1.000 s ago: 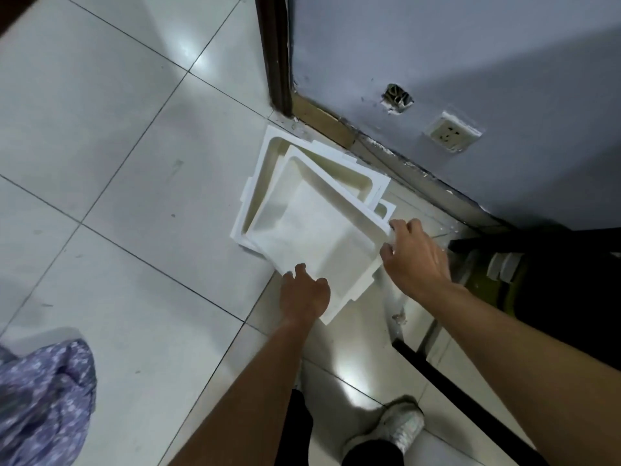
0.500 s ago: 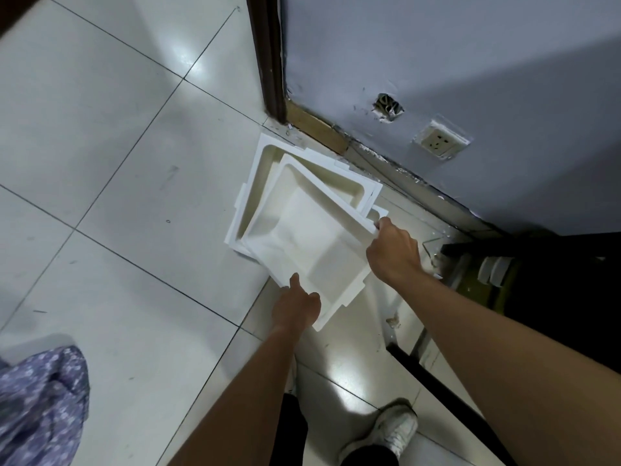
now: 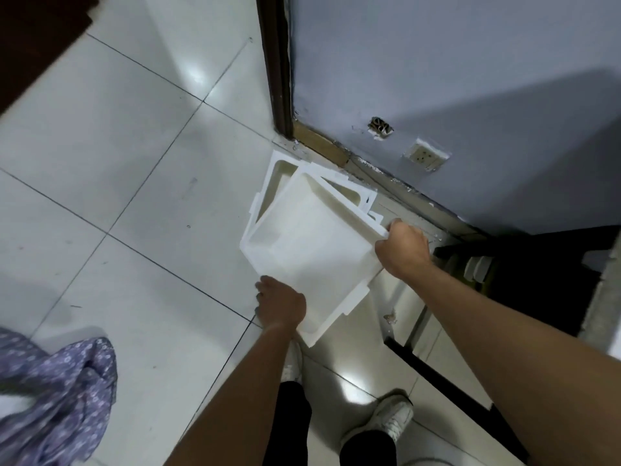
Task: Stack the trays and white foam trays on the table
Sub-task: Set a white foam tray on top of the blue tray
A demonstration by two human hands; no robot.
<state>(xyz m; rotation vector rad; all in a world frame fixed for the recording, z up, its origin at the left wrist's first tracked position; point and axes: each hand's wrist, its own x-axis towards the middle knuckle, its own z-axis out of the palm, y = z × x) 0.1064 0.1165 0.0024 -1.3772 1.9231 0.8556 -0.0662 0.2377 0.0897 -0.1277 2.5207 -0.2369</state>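
A white foam tray (image 3: 312, 250) is held tilted above the tiled floor, open side up. My left hand (image 3: 280, 306) grips its near edge. My right hand (image 3: 403, 248) grips its right corner. Beneath and behind it, a second white foam tray (image 3: 280, 178) lies on the floor against the wall's base, mostly covered by the held one. A thin edge of more white foam (image 3: 374, 215) shows under its right side.
A purple-grey wall (image 3: 437, 79) with a socket (image 3: 426, 156) and a dark door frame (image 3: 275, 62) stands behind. Dark furniture with a black bar (image 3: 447, 378) is at the right. Patterned purple cloth (image 3: 57, 391) lies at lower left. My shoes (image 3: 391, 420) are below.
Both hands have lifted the top foam tray off the lower one and drawn it nearer; it now appears larger and covers more of the tray beneath.
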